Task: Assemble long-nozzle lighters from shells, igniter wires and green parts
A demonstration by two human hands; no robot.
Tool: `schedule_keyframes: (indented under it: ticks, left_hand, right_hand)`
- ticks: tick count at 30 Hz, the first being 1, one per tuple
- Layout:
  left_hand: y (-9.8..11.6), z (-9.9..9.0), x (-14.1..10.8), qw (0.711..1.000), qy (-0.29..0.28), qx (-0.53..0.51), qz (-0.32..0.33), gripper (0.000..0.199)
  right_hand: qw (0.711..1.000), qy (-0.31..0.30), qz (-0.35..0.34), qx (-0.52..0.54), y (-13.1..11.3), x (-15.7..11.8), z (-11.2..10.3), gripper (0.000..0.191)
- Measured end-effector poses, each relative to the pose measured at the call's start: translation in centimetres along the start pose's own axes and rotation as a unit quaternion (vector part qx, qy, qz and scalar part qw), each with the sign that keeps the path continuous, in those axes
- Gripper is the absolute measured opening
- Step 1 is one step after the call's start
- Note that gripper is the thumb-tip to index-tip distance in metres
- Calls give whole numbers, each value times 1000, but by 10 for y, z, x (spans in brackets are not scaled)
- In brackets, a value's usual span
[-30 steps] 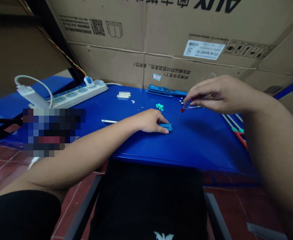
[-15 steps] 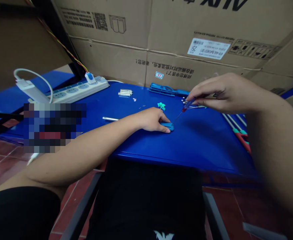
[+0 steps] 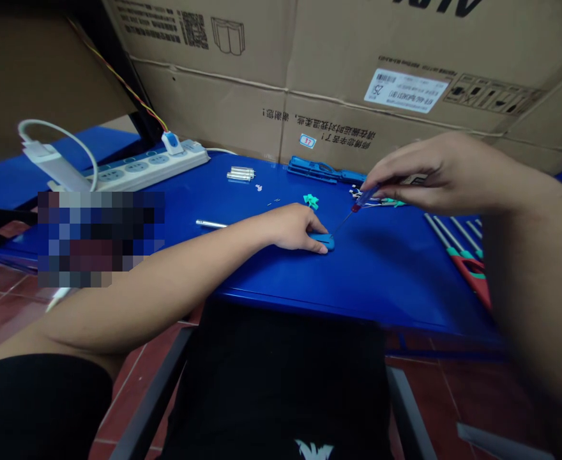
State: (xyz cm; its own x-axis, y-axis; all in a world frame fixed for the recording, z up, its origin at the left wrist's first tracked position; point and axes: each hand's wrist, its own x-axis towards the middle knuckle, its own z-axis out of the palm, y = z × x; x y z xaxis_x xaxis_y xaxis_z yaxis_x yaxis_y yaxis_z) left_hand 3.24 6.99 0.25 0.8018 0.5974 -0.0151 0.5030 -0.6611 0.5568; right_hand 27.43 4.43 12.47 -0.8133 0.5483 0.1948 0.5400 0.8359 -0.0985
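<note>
On the blue table, my left hand grips a small blue piece between thumb and fingers, its right end showing. My right hand is closed on a screwdriver with a clear and red handle. The thin shaft slants down to the left, and its tip is at the right end of the blue piece; whether they touch I cannot tell. Green pieces lie just beyond my left hand. A silver rod sticks out from behind my left forearm.
A blue tool or casing lies along the cardboard box. Silver cylinders lie at the back, left of it. A white power strip is at the left. Red-and-green-handled tools lie at the right.
The view has shifted slightly, showing more of the tools at the right. Both hands keep nearly the same pose, still holding the blue piece and the screwdriver.
</note>
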Motion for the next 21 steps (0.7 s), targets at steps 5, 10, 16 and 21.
schedule_keyframes:
  ticks: [5, 10, 16, 21]
  left_hand:
    - [-1, 1, 0, 1000, 4, -10, -1, 38]
    - [0, 0, 0, 1000, 6, 2, -6, 40]
    - [4, -1, -1, 1000, -11, 5, -14, 39]
    - [1, 0, -1, 1000, -8, 6, -4, 39]
  right_hand:
    - [1000, -9, -1, -7, -1, 2, -2, 22]
    - [1000, -14, -16, -14, 1, 2, -2, 22]
    - [1000, -17, 1, -19, -4, 2, -4, 22]
    - [998, -48, 33, -27, -13, 5, -6, 25]
